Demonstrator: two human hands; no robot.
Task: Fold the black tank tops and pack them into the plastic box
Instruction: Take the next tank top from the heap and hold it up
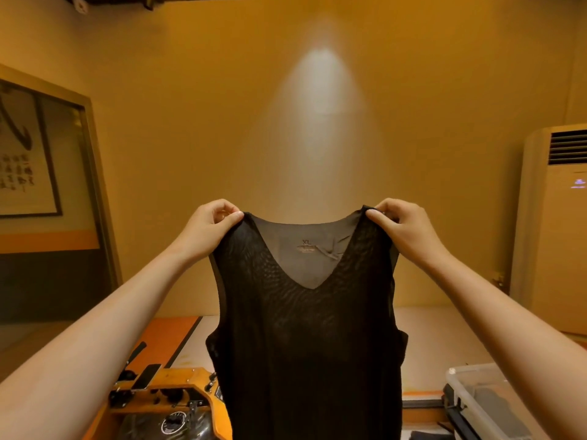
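Black tank top (305, 344) hangs upright close before the camera, held up above the table (444, 338) by its two shoulder straps. The left hand (209, 225) pinches one strap between thumb and curled fingers; the right hand (403, 225) pinches the other likewise. An XL label shows inside the V-neck. At lower right the clear plastic box (457, 374) sits on the table, with dark folded fabric (490, 400) lying inside it.

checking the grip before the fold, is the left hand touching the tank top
Touching. The head view shows the left hand pinching the tank top at one shoulder strap, fingers curled on the fabric.
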